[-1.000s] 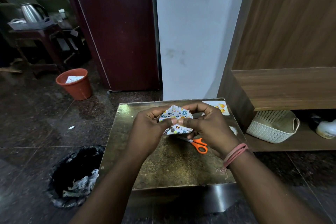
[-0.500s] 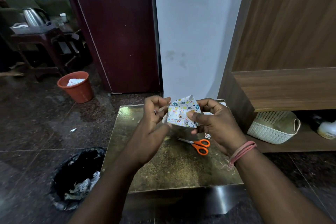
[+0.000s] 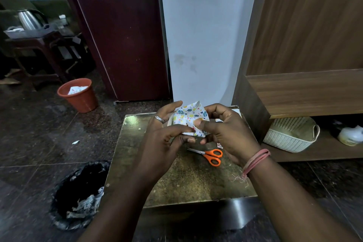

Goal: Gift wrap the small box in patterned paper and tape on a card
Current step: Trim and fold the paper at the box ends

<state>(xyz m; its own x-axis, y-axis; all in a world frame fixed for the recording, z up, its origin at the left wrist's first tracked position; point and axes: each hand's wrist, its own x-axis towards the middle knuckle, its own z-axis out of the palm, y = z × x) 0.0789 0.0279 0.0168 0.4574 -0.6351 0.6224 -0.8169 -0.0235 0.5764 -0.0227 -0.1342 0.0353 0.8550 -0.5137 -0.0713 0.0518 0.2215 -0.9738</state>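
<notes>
Both hands hold the small box [image 3: 191, 119], wrapped in patterned paper, lifted above the far part of the bench [image 3: 196, 182]. Right hand [image 3: 225, 133] grips the box from the right side, thumb pressed across the near face of the paper, fingers curled behind. Left hand [image 3: 167, 135] grips from the left: upper fingers spread behind the box, lower fingers curled under and pinching at the near bottom fold. Ring on 1 left finger.

Paper covers the visible faces. 1 loose corner flap sticks up at the top edge, not folded down. No tape visible on the box; cannot tell if any piece sits on a fingertip. Judged step: closing an end fold, wrap partly done, card not yet attached.

Orange scissors [image 3: 211, 155] lie on the bench just below the hands, blades pointing left. Small scrap [image 3: 219, 145] near the scissors under the right hand. Something pale behind the hands on the far bench edge, mostly hidden, could be the card, cannot tell.

Risks:
- Thumb lifts before tape goes on, and the fold springs open.
- Top flap creased crooked gives a bulging end; small box leaves little paper to correct.
- Pinch too hard at the near corner could tear the thin paper.
- Box is held in the air, so a slip drops it onto the scissors or bench and undoes the folds.
</notes>
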